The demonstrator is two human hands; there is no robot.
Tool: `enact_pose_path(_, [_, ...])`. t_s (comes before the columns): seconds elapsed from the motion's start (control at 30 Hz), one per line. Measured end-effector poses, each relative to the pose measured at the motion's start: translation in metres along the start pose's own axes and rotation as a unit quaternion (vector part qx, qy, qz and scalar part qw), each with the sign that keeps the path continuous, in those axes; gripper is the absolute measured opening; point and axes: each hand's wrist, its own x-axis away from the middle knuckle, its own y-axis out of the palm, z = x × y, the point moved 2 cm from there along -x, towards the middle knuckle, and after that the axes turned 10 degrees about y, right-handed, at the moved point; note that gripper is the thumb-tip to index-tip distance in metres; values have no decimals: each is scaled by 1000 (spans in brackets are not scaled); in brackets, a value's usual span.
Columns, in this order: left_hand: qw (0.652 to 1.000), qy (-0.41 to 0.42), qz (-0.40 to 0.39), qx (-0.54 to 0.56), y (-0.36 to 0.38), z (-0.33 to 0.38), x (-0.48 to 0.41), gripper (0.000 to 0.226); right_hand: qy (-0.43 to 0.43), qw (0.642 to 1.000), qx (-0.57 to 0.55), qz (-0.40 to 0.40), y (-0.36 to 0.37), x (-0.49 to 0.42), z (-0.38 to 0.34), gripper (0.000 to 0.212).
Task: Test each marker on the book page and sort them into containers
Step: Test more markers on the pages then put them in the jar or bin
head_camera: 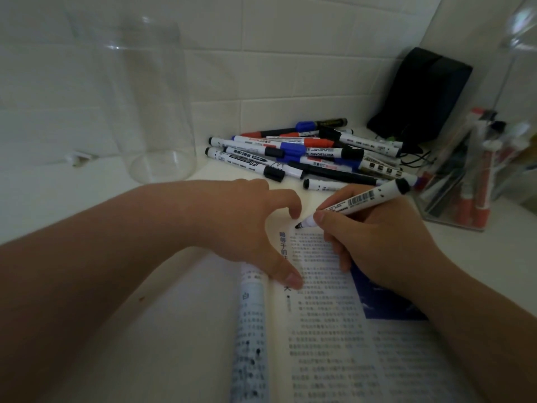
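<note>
Dim light, grainy. Open book [334, 338] lies on the pale bench [180, 301]; its near end is cut off by the frame and the print is too blurred to read. A dark blue patch on the page is partly hidden under the right hand [377, 239].

Left hand [247, 225]: spread, thumb pressed flat on the page near the book's gutter, forefinger arched down onto the top margin.

Right hand: fingers pinch a marker [357, 202] with a white barrel, barcode and black end. Its dark nib is at the book's top margin; contact with the paper cannot be told.

Beyond the book: a loose pile of markers [305, 154], white barrels with black, blue and red caps, lying crosswise on one another. Beyond and left of the book stands a tall glass jar [157, 117], smooth and see-through. Right of the book stands a clear container [453, 199] holding upright red-capped markers, its far side cut off. A soft black pouch [421, 91] leans on the tiled wall [261, 68] behind the pile.
</note>
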Motion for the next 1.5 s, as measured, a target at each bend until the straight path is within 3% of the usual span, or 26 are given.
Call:
enact_pose_path(0.57, [1000, 1, 7, 2, 0, 0, 1, 87, 11, 999, -11, -40, -2, 1, -3, 14])
enact_pose_path(0.73, [1000, 0, 2, 1, 0, 1, 1, 87, 16, 998, -49, -23, -3, 1, -3, 11])
enact_pose_path(1.0, [1000, 1, 5, 0, 1, 1, 1, 87, 25, 999, -19, -8, -1, -1, -2, 10])
enact_pose_path(1.5, [1000, -4, 1, -5, 1, 1, 2, 88, 8, 999, -40, -33, -3, -3, 0, 13])
